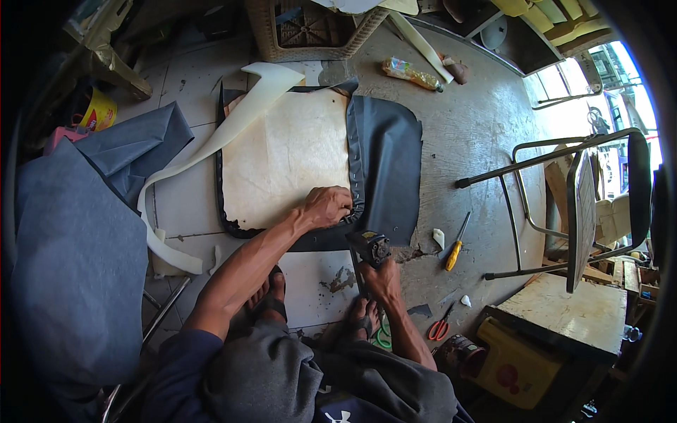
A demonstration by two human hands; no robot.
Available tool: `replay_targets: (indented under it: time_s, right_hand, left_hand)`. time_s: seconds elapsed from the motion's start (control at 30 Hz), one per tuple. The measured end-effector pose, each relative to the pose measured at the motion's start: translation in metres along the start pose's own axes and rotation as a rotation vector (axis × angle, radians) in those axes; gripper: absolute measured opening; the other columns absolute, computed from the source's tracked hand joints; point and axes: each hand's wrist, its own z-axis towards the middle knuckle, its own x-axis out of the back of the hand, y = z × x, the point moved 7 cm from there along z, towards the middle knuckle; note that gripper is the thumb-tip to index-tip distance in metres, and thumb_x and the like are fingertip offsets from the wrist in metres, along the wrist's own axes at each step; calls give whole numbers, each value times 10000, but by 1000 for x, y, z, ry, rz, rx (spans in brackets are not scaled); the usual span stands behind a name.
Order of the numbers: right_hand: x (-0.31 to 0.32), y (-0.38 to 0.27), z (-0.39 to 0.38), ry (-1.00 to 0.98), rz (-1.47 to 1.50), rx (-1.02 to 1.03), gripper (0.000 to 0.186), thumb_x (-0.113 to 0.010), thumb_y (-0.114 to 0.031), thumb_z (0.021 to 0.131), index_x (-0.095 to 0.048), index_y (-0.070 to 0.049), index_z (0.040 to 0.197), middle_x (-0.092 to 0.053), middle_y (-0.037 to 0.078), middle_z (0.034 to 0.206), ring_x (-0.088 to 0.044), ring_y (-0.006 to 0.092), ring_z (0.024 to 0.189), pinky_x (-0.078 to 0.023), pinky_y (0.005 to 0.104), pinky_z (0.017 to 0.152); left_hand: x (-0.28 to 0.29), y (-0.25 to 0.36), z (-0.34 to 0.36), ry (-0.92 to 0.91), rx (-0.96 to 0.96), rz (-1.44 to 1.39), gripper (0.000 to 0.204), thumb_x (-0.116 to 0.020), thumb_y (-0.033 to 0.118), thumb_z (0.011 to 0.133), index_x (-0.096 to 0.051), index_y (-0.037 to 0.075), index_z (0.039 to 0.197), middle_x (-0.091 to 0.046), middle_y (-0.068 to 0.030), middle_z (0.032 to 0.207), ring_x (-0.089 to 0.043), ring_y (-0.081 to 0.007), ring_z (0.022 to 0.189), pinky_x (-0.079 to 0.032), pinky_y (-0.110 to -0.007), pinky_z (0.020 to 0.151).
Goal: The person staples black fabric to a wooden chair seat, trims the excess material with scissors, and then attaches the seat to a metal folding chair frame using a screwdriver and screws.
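A pale board (pixel 282 155), likely a seat panel, lies face up on the floor, with black vinyl (pixel 388 162) folded over its right edge and spreading beyond it. My left hand (pixel 328 206) is closed on the folded vinyl at the board's lower right corner, its knuckles up. Just to the right and nearer to me, my right hand (pixel 382 280) grips a black staple gun (pixel 369 247). The gun's head is beside the vinyl's near edge; its nose is hidden. A strip of white foam (pixel 247 113) rests across the board's upper left corner.
A yellow-handled screwdriver (pixel 453 255) and red-handled scissors (pixel 438 328) lie to the right. Beyond them stands a metal-framed chair (pixel 518 169). Grey sheeting (pixel 77 254) hangs at left. A woven plastic stool (pixel 345 49) is at the far side, near a plastic bottle (pixel 412 73).
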Motion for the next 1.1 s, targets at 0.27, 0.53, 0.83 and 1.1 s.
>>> replay_targets:
  time_s: [0.27,0.53,0.83,1.1]
  right_hand:
    - [32,21,-10,108,-47,-49,416,-711,-306,791,-714,106,855,-686,295,698,-753,403,712,-561,476,684]
    - [29,20,1,-4,-16,210,368,-731,-275,782,-726,82,874,-693,278,711,-751,400,717,-571,475,684]
    - [-2,-5,13,-255,-247,510,399,-761,-251,775,-726,-76,1132,-717,273,845,-709,463,824,-588,520,755]
    - [-18,-28,22,-259,-378,535,390,-740,-246,787,-716,-91,1145,-712,269,813,-701,477,808,-580,544,741]
  left_hand:
    - [-12,10,2,307,358,247,256,-757,331,878,-687,87,846,-639,-103,987,-627,-315,983,-479,-466,883]
    - [-13,11,-45,111,274,58,183,-768,236,833,-755,56,803,-633,-103,950,-596,-305,1018,-474,-439,922]
    - [0,6,-87,-27,157,-33,145,-799,175,798,-760,37,815,-630,-108,1018,-591,-308,1025,-505,-424,921]
    - [4,11,-88,-64,96,41,153,-817,189,796,-754,51,819,-631,-108,1040,-590,-309,1051,-507,-413,946]
